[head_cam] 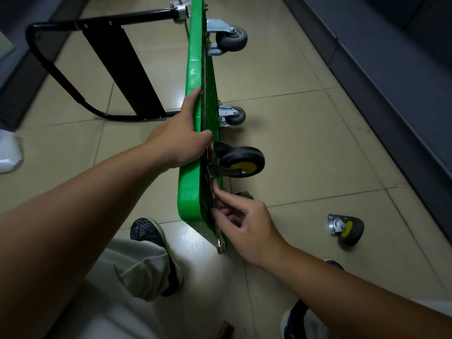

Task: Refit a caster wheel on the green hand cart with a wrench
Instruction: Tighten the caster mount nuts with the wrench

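Left hand (182,140) grips the edge of the green plastic hand cart (193,77), which is tipped on its side. Right hand (247,226) pinches a flat silver wrench (220,243). The black, yellow-hubbed caster wheel (242,161) sits just beyond its fingertips, and a loose matching caster (347,227) lies to its right.

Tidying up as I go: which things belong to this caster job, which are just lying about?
Job: green hand cart, fitted yellow-hub caster, wrench, left hand, right hand.
Lying about: loose caster on the floor, white plastic object.
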A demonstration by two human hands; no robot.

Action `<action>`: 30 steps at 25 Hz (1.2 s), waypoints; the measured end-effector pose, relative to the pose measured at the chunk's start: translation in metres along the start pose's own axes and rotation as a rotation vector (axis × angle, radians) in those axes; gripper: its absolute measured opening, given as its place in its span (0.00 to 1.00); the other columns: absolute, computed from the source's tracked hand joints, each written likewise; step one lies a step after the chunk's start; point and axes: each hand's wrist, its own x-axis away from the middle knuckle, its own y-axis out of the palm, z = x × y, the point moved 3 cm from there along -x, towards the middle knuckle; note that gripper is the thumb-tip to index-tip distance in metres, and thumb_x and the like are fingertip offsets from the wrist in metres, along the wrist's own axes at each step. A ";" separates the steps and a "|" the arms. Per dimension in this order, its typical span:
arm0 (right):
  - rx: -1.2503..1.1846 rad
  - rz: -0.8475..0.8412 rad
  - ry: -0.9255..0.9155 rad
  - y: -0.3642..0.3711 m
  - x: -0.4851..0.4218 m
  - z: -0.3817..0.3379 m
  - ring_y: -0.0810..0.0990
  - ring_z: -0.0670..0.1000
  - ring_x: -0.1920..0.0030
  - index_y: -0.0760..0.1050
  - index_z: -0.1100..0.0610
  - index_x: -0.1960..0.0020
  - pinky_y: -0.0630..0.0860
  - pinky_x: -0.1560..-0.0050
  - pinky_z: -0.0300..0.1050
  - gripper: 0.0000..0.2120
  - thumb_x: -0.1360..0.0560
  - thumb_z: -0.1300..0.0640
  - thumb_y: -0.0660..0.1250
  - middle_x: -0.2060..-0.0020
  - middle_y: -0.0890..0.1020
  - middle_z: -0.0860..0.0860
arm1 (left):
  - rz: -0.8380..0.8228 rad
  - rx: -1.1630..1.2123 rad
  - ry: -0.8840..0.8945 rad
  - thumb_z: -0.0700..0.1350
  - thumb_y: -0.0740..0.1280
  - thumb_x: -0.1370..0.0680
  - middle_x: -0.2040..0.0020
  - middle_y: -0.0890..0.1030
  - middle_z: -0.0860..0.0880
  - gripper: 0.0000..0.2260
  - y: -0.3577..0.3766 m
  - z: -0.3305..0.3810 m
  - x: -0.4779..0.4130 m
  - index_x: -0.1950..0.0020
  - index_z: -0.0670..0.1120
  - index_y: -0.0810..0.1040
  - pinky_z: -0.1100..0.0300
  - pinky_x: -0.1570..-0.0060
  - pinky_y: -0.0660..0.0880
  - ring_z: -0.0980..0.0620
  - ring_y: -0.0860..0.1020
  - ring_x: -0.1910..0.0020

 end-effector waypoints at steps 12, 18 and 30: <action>-0.295 -0.015 0.375 -0.001 -0.009 -0.057 0.83 0.54 0.69 0.75 0.67 0.35 0.81 0.65 0.44 0.17 0.22 0.68 0.67 0.66 0.84 0.59 | -0.004 -0.016 0.020 0.47 0.64 0.21 0.33 0.76 0.42 0.40 -0.002 0.001 0.003 0.19 0.66 0.43 0.47 0.44 0.79 0.40 0.80 0.50; -0.320 0.002 0.449 -0.011 -0.015 -0.088 0.75 0.49 0.77 0.78 0.64 0.58 0.70 0.78 0.36 0.07 0.22 0.65 0.66 0.69 0.79 0.58 | -0.010 0.002 0.019 0.47 0.65 0.22 0.39 0.76 0.44 0.40 -0.002 0.000 0.001 0.20 0.67 0.43 0.47 0.45 0.79 0.41 0.81 0.51; 0.081 0.164 -0.086 -0.030 -0.009 -0.014 0.84 0.51 0.54 0.75 0.47 0.31 0.82 0.46 0.48 0.22 0.20 0.66 0.65 0.51 0.83 0.53 | -0.040 0.010 0.026 0.47 0.65 0.21 0.37 0.76 0.46 0.40 0.002 0.001 -0.005 0.20 0.67 0.42 0.46 0.48 0.81 0.44 0.83 0.54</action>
